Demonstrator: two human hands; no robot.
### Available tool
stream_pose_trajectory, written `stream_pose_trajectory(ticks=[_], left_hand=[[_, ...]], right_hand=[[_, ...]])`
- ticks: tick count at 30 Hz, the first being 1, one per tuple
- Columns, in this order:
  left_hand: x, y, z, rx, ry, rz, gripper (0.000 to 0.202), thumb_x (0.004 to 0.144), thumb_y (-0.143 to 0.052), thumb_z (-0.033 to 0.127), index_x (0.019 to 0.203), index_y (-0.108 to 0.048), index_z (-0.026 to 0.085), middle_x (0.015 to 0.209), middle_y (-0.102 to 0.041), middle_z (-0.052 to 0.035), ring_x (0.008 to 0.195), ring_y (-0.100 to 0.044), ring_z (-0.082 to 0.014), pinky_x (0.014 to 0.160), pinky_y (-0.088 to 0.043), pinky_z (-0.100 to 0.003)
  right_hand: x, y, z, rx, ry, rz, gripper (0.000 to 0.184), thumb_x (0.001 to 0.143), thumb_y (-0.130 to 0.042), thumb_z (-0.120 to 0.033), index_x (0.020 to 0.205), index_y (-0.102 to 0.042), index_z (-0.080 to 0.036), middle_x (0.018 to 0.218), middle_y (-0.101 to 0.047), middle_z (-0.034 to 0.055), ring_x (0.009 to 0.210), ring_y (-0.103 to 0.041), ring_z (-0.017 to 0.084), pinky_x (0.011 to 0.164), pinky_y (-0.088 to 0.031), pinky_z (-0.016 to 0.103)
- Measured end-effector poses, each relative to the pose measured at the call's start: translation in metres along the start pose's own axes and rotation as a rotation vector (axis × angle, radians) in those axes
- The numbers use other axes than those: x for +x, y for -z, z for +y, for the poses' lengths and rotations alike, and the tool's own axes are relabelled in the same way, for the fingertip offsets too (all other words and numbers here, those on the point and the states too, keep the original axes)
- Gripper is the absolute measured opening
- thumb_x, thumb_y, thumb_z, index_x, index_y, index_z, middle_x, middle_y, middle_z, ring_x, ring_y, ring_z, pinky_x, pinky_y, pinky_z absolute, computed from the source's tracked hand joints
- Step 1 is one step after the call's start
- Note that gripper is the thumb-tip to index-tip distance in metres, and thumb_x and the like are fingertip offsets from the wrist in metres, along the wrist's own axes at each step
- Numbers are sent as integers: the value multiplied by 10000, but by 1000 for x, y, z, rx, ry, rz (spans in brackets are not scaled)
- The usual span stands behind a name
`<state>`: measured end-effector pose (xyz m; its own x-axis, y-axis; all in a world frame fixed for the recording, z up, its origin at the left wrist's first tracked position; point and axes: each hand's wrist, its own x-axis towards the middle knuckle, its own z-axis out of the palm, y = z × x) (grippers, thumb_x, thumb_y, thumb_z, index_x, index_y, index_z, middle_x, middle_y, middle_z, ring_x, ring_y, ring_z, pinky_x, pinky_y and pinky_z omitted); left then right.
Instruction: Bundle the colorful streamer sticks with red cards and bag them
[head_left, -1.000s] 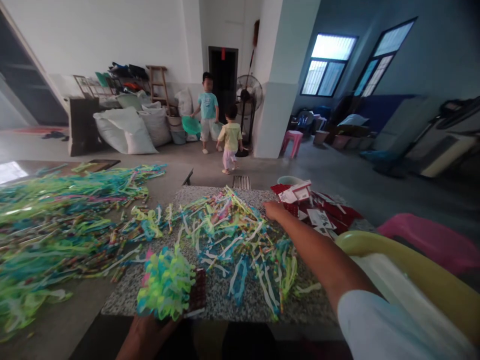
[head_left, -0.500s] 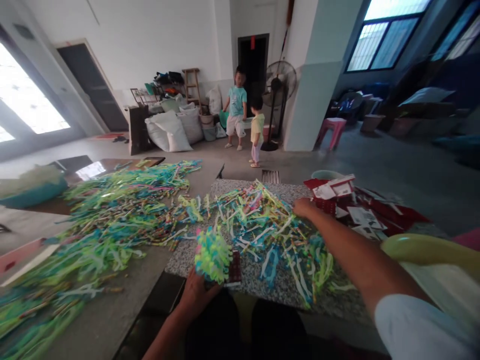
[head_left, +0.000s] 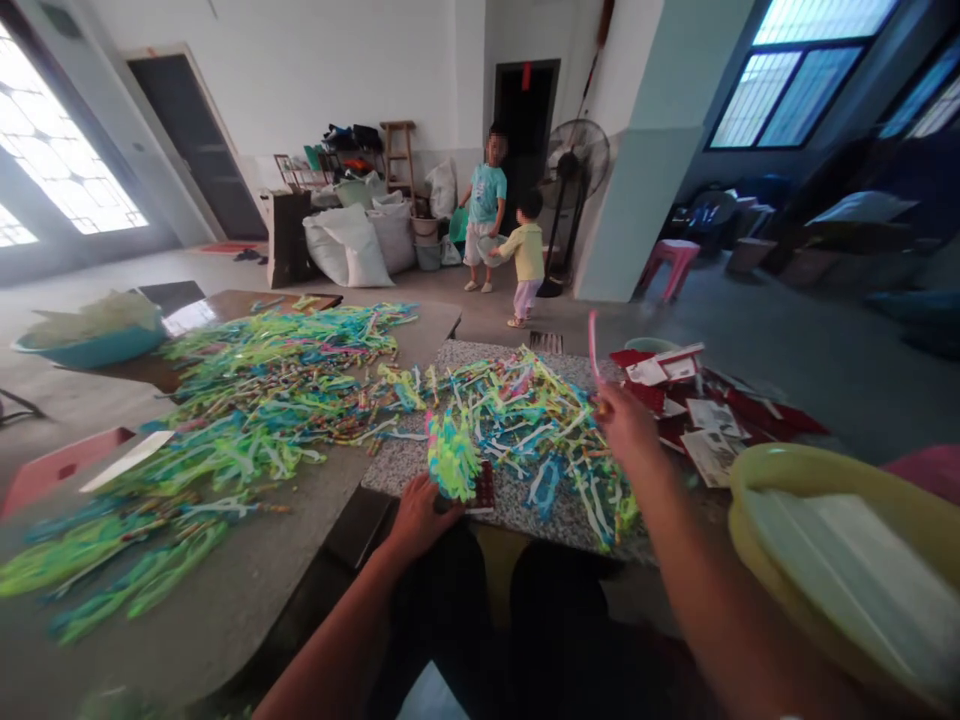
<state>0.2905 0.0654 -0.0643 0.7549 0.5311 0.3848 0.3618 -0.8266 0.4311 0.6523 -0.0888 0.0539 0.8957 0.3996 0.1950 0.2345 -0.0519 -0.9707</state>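
My left hand (head_left: pixel 421 515) is closed around the base of a bundle of looped plastic strips (head_left: pixel 452 455), yellow-green with some blue and pink, held upright at the near edge of the speckled table (head_left: pixel 394 465). A small dark red piece (head_left: pixel 485 490) lies just beside the bundle. Over the table's right side, my right hand (head_left: pixel 628 425) pinches a single pink strip (head_left: pixel 593 345) that points upward. Left of that hand spreads a pile of loose strips (head_left: pixel 517 410) in yellow, blue, white and pink, several with patterned stick-like ends.
On the left, a grey table (head_left: pixel 247 590) carries a bigger heap of strips (head_left: pixel 277 370). A blue basin (head_left: pixel 101 345) stands beyond it. Red and white packaging (head_left: pixel 712 410) and a yellow basin (head_left: pixel 772 470) are at right. Two people (head_left: pixel 489 200) stand near a fan (head_left: pixel 574 165).
My right hand has lifted from the pile's right edge with a pink strip. The bundle stays in my left hand. The view has shifted, and the smaller person now reaches toward the other.
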Motion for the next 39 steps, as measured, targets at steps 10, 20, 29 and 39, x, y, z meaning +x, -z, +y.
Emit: stream_pose_trajectory(ticks=[10,20,29,39], left_hand=[[2,3,5,-41,6,-12,328,877,-716,437,1128,-699,228,1181,-728,-105,1203,-625,-300,1082,-471,-482],[-2,-6,-3,-60,17,-10,331,881,-717,465,1113,-702,228,1143,-719,-99,1198,-616,-295,1092,-458,-483],[-1,-1,2,-65,24,-31,327,889,-713,440,1131,-703,220,1140,-719,-103,1204,-617,-299,1102,-452,-483],[0,-4,-3,-49,-4,-21,313,902,-688,464,1112,-700,232,1095,-736,-94,1177,-620,-300,1080,-454,-470]], right_hand=[[-160,-99,40,113,-225,-387,425,712,-733,-581,878,-697,-191,695,-671,2,583,-596,163,512,-470,267],[-166,-109,47,-180,132,-508,302,931,-530,-418,1046,-716,-210,1030,-754,76,970,-697,240,898,-541,370],[-169,-106,59,-346,280,-514,309,993,-481,-338,1156,-699,-191,1114,-725,110,1054,-668,246,960,-515,377],[-177,-106,32,-738,374,-558,349,1051,-412,-288,1270,-648,-153,1139,-710,142,1053,-665,259,919,-496,343]])
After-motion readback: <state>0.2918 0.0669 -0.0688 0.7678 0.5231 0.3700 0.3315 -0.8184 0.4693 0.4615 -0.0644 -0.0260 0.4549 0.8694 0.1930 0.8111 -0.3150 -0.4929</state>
